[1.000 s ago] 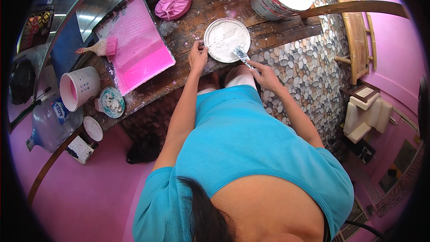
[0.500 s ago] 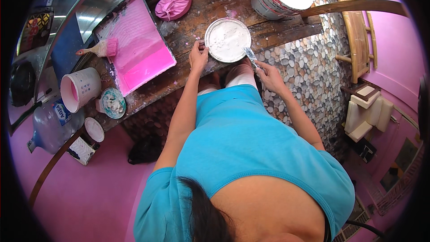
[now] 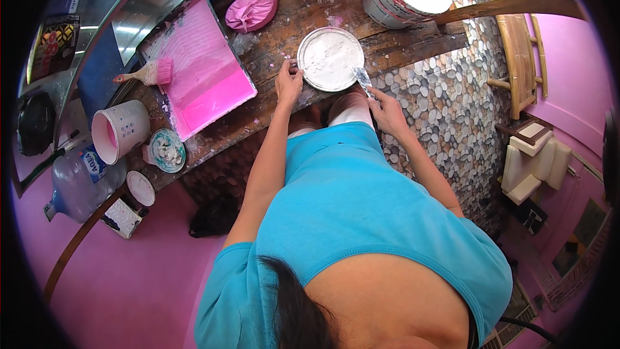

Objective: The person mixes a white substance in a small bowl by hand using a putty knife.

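A round white container (image 3: 330, 48) filled with thick white paste stands at the front edge of the wooden table, before my body. My left hand (image 3: 289, 84) holds its left rim, the thumb and fingers closed at the edge. In my right hand (image 3: 389, 113) is a putty knife (image 3: 363, 79), its paste-smeared blade over the container's lower right rim. The blade touches or nearly touches that rim; I cannot tell which. The paste surface looks uneven, with lumps and dents.
Left on the wooden table (image 3: 284, 13) lies a tray of pink paint (image 3: 216, 94) with a brush (image 3: 152, 72) on its edge. A pink bag (image 3: 252, 10), a white tub (image 3: 121, 130), a small dish of paste (image 3: 168, 150) and a large bucket (image 3: 394, 13) stand around.
The view has shifted slightly, so everything sits a little further right. My hands keep the same hold on the container and the putty knife.
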A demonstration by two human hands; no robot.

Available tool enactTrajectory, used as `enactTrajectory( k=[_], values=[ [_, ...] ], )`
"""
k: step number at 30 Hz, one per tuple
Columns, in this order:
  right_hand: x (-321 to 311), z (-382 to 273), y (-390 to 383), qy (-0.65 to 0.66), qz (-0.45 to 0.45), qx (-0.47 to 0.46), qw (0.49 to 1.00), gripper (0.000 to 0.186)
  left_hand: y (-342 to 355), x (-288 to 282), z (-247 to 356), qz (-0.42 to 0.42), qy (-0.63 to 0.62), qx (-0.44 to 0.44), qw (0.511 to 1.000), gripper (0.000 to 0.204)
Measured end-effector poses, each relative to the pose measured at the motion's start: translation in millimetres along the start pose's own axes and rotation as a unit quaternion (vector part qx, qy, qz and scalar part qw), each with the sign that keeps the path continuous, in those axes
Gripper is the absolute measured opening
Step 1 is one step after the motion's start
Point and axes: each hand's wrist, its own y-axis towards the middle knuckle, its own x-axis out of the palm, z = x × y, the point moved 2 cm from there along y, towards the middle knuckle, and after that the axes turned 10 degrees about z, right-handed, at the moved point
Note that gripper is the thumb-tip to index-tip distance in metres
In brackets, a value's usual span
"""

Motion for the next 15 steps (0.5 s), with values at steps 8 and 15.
enactTrajectory(
  k=[8,15],
  values=[
    [3,4,4,0.017,-0.007,-0.027,0.999,0.037,3,2,-8,-0.007,-0.019,-0.005,1.000,0.032],
    [16,4,2,0.006,0.045,-0.040,0.998,0.037,4,2,-8,0.001,-0.007,-0.004,1.000,0.030]
  ],
)
